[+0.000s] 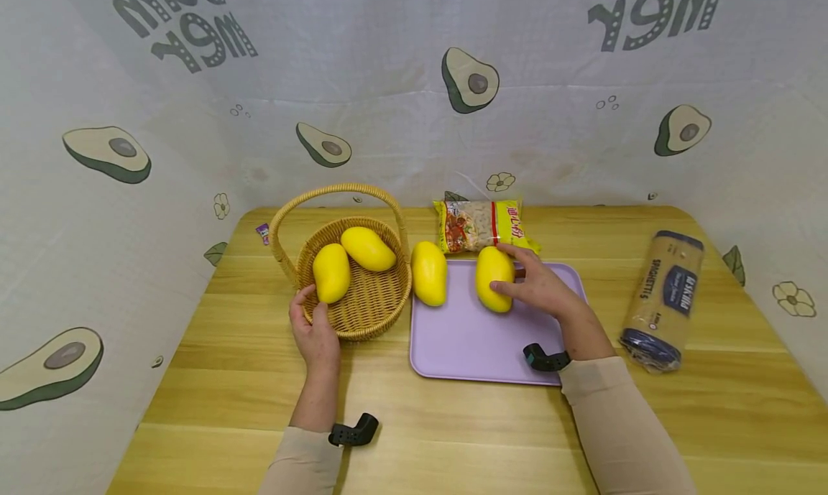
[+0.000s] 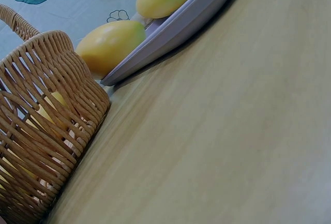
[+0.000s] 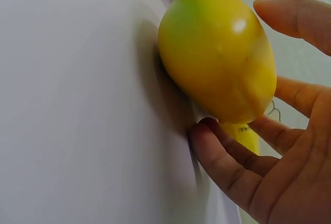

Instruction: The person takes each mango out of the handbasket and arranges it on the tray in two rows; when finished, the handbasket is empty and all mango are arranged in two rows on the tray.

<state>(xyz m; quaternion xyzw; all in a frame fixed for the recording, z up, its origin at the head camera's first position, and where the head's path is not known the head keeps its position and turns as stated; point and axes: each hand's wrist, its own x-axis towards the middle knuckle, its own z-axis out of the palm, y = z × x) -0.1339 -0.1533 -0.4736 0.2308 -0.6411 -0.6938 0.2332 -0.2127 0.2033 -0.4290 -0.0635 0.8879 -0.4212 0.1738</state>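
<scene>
A yellow mango rests on the lilac tray. My right hand is beside it, with spread fingers around its right side and far end. In the right wrist view the thumb stands close to the mango's surface. Another mango lies over the tray's far left corner. Two more mangoes are in the wicker basket, one at the back and one on the left. My left hand is at the basket's near-left rim, fingertips right at the left mango's lower end.
A yellow bag of dry food lies behind the tray. On the right is a spaghetti pack. A small purple packet sits left of the basket. The basket's tall handle arches over its opening. A printed curtain hangs behind the table.
</scene>
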